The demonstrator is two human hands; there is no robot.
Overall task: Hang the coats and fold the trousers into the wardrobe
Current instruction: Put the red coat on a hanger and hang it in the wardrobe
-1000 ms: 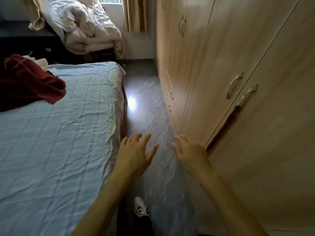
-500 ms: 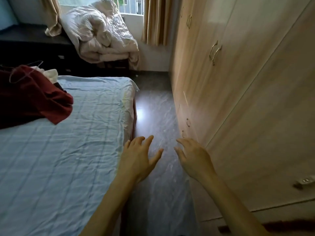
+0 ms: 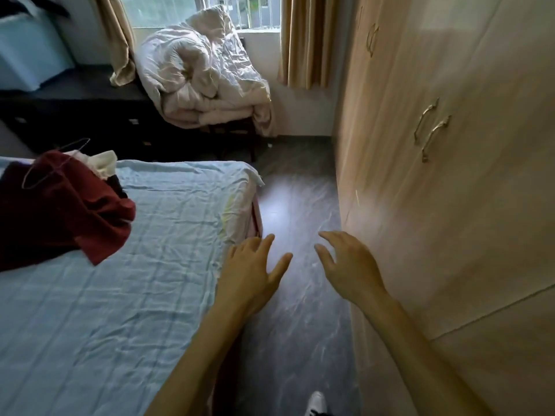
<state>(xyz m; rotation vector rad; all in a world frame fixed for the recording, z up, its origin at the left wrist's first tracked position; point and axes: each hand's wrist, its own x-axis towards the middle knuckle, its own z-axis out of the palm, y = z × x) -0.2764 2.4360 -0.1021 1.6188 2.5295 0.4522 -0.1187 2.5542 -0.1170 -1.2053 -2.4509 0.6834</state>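
A dark red garment (image 3: 60,211) lies bunched on the left of the bed (image 3: 135,295), with a thin wire hanger (image 3: 54,163) on top and a cream cloth (image 3: 102,163) behind it. The light wood wardrobe (image 3: 450,205) fills the right side, its doors closed, with a pair of metal handles (image 3: 431,130). My left hand (image 3: 249,271) hovers over the bed's right edge, fingers spread, holding nothing. My right hand (image 3: 351,262) hovers over the floor beside the wardrobe, fingers loosely curved and empty.
A narrow grey floor aisle (image 3: 294,211) runs between bed and wardrobe. A crumpled duvet (image 3: 201,73) is heaped on a chair under the window. A dark low cabinet (image 3: 75,115) stands behind the bed. My white shoe (image 3: 315,403) shows at the bottom.
The view has tilted up and shifted along the aisle; the window and duvet are now fuller in view. Both hands stay empty and spread in front of me.
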